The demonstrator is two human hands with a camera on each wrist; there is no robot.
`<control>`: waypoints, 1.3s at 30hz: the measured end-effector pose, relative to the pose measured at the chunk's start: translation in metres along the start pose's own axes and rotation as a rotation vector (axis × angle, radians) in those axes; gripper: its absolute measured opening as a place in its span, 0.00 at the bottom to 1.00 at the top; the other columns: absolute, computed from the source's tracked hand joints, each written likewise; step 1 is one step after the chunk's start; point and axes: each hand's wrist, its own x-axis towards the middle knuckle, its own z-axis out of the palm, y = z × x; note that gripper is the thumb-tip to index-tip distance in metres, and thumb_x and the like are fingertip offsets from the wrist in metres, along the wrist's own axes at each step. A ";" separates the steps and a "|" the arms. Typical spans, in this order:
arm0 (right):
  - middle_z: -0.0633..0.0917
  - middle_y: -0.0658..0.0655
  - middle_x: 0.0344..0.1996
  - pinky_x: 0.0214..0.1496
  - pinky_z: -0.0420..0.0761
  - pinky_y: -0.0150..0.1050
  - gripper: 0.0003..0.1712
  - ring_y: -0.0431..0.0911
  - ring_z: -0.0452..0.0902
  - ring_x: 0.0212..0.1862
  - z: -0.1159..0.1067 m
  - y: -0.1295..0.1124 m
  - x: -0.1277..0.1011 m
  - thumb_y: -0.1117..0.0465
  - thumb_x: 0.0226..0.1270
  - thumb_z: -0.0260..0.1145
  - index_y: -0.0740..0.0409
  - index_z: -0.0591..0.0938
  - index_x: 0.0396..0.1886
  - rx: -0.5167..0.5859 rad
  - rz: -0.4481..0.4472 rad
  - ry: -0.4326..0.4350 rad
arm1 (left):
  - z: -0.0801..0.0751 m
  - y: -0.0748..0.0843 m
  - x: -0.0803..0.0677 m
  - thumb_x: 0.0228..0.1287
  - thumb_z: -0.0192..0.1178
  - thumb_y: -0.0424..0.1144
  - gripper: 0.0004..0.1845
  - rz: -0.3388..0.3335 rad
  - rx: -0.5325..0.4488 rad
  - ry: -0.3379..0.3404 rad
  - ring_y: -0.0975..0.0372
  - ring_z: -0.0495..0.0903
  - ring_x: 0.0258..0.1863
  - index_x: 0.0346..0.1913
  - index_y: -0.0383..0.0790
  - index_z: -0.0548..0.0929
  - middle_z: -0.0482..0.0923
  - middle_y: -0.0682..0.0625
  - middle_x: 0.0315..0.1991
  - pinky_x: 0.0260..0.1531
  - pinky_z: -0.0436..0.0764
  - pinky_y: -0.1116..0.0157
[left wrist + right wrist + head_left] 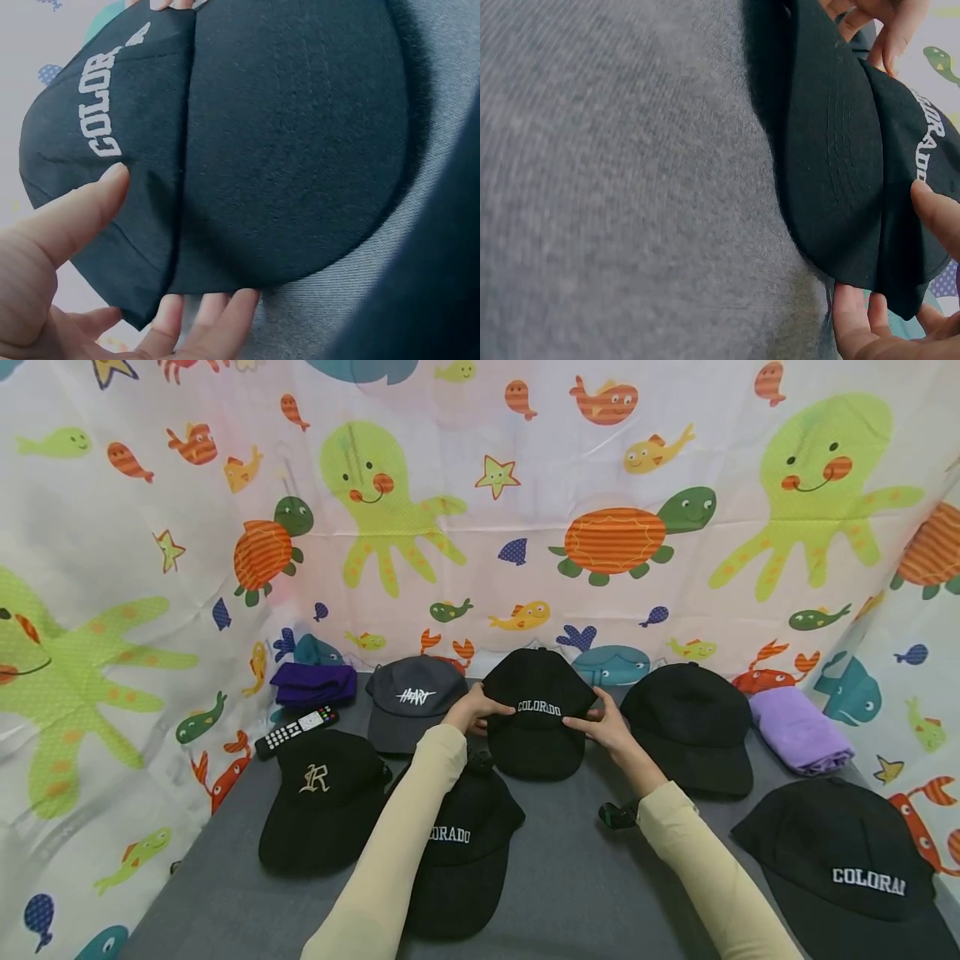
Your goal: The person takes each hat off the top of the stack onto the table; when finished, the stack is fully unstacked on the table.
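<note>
While both hands meet at the far middle of the grey table point(570, 877), caps lie all over it. At the far left corner sits a folded purple cloth point(313, 683), with a remote point(297, 731) just in front of it. Near the left edge lies a black cap point(322, 802) with a gold monogram, and behind it a grey "HEART" cap point(414, 700) rests against the curtain point(480, 510).

The left hand point(468, 710) grips the left side of the held cap point(537, 714), a black "COLORADO" one: in the left wrist view its thumb point(75, 217) presses on the crown beside the lettering and its fingers point(206, 311) curl under the brim. Another "COLORADO" cap point(461, 860) lies under the left forearm, nearer the front edge.

The right hand point(611, 731) grasps the held cap's right side, its thumb on top and its fingers point(855, 322) beneath the brim. A small black object point(617, 815) lies beside the right sleeve. Further right sits a plain black cap point(693, 727), then a lilac cloth point(798, 731) at the far right corner, and a third "COLORADO" cap point(847, 860) at the front right.
</note>
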 end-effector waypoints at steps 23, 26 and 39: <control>0.57 0.73 0.62 0.60 0.68 0.56 0.55 0.63 0.60 0.61 -0.035 -0.016 -0.031 0.49 0.59 0.67 0.50 0.40 0.74 -0.050 -0.092 -0.033 | -0.006 0.002 -0.007 0.51 0.70 0.37 0.49 0.051 -0.126 -0.173 0.42 0.71 0.56 0.72 0.48 0.49 0.57 0.40 0.66 0.46 0.78 0.50; 0.57 0.73 0.62 0.60 0.68 0.56 0.55 0.62 0.59 0.62 -0.041 -0.017 -0.036 0.49 0.60 0.66 0.49 0.40 0.74 -0.050 -0.099 -0.047 | -0.006 0.001 -0.008 0.50 0.71 0.38 0.52 0.048 -0.123 -0.192 0.43 0.74 0.53 0.72 0.47 0.46 0.58 0.39 0.65 0.44 0.80 0.53; 0.62 0.69 0.55 0.56 0.73 0.49 0.52 0.54 0.64 0.55 -0.058 -0.020 -0.060 0.52 0.61 0.66 0.50 0.42 0.74 -0.075 -0.131 -0.073 | 0.004 0.000 -0.025 0.52 0.69 0.36 0.51 0.131 -0.179 -0.197 0.50 0.81 0.43 0.72 0.42 0.45 0.70 0.35 0.53 0.44 0.81 0.59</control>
